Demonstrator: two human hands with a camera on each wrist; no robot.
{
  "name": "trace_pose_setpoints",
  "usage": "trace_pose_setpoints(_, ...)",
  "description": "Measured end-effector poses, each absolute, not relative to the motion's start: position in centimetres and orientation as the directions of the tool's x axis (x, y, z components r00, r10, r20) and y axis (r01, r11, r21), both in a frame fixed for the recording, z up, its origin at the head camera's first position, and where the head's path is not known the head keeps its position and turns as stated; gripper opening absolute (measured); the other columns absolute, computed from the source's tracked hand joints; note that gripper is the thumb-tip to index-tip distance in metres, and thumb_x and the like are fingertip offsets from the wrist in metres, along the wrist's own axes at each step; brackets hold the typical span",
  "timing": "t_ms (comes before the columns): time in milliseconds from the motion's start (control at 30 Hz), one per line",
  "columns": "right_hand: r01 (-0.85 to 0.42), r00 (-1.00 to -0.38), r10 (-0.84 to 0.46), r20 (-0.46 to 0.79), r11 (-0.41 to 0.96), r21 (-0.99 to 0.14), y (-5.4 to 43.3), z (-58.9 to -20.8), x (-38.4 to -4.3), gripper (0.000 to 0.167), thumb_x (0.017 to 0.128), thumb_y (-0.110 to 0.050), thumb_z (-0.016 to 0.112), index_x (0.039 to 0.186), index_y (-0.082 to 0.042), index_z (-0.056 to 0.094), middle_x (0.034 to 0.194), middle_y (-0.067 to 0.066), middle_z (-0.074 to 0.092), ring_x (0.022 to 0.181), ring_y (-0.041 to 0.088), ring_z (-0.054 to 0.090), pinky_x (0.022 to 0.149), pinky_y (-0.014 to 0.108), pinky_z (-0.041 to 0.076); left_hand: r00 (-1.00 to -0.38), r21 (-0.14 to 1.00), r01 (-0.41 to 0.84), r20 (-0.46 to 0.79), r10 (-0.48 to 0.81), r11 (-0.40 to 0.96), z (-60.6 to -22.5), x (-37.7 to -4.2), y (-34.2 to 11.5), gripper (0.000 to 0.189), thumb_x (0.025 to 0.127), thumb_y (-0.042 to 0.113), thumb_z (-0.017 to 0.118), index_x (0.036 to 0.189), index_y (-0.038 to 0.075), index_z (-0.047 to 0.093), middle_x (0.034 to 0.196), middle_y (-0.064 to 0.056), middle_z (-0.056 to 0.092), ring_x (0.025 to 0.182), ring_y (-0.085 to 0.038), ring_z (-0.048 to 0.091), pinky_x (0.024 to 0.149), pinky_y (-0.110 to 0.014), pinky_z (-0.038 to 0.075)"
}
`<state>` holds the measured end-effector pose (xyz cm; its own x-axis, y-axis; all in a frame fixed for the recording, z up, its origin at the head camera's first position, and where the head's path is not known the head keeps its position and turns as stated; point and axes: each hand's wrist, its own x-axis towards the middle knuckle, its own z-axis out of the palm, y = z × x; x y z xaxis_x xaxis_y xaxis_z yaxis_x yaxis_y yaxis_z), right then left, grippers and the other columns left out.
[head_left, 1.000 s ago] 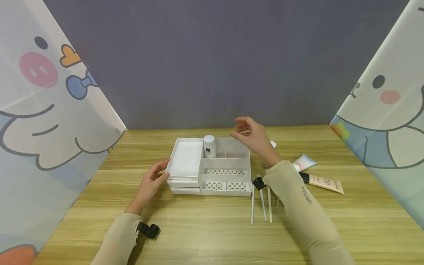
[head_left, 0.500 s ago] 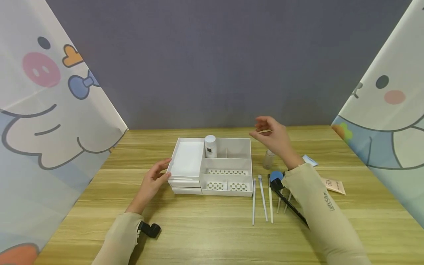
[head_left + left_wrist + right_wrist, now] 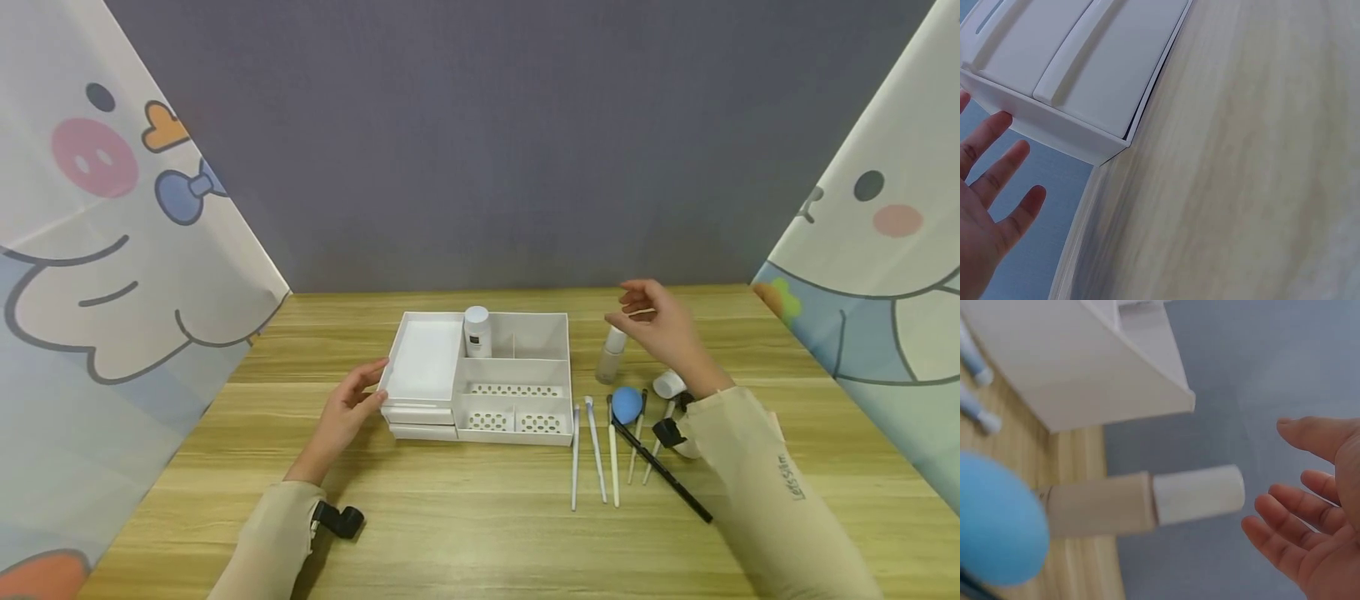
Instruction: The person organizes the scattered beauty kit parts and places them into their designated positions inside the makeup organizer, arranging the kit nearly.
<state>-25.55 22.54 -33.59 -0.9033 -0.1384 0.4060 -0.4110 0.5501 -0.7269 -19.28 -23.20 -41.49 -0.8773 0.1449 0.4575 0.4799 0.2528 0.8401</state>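
Observation:
My left hand (image 3: 343,421) rests its fingertips against the left side of a white desktop organizer (image 3: 422,358); its fingers are spread in the left wrist view. A white cylindrical bottle (image 3: 477,335) stands upright in the organizer's back compartment. To the right of the organizer, my right hand (image 3: 666,335) hovers with nothing in it, fingers relaxed and thumb apart. Just below it stands a beige foundation bottle (image 3: 610,363) with a white cap. In the right wrist view that cap (image 3: 1199,495) points toward the fingertips, with a gap between.
In front of the foundation bottle lie a blue makeup sponge (image 3: 627,405), several makeup brushes (image 3: 596,452) and a thin black stick (image 3: 678,492). A white-capped tube (image 3: 669,383) is partly hidden by the right forearm. A grey wall panel (image 3: 517,167) stands behind the table.
My right hand has moved right, from above the organizer's back right corner to over the foundation bottle, uncovering the sponge and black stick. The left hand stays at the organizer.

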Motion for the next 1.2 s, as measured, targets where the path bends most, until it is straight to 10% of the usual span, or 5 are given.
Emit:
trace_pose_setpoints(667, -0.381, -0.92, -0.173, 0.351, 0.599, -0.704, 24.0, -37.0, -25.2, 0.045, 0.094, -0.015, 0.07, 0.13, 0.006, 0.053, 0.11, 0.023, 0.063, 0.1, 0.036, 0.062, 0.076, 0.013, 0.047, -0.881, 0.846, 0.472, 0.447, 0.152, 0.248, -41.7, -19.4, -23.4, 0.041, 0.094, -0.008, 0.057, 0.134, -0.01, 0.05, 0.128, 0.011, 0.058, 0.112, 0.0, 0.055, 0.087, -0.019, 0.047)
trace_pose_setpoints(1000, -0.397, -0.915, -0.191, 0.355, 0.58, -0.711, 24.0, -37.7, -25.3, 0.04, 0.094, -0.009, 0.068, 0.128, 0.008, 0.053, 0.11, 0.025, 0.065, 0.1, 0.038, 0.063, 0.076, 0.01, 0.046, -0.896, 0.857, 0.444, 0.419, 0.147, 0.261, -41.6, -19.4, -23.3, 0.041, 0.095, -0.005, 0.058, 0.135, -0.008, 0.05, 0.134, -0.028, 0.054, 0.112, 0.0, 0.055, 0.085, -0.018, 0.048)
trace_pose_setpoints(1200, -0.391, -0.918, -0.197, 0.344, 0.594, -0.703, 24.0, -38.1, -25.4, 0.04, 0.095, -0.011, 0.068, 0.128, 0.006, 0.053, 0.109, 0.022, 0.065, 0.1, 0.036, 0.063, 0.076, 0.011, 0.046, -0.891, 0.85, 0.453, 0.426, 0.157, 0.267, -41.7, -19.4, -23.4, 0.041, 0.095, -0.006, 0.057, 0.136, -0.008, 0.049, 0.135, -0.013, 0.056, 0.114, 0.0, 0.054, 0.087, -0.018, 0.046)
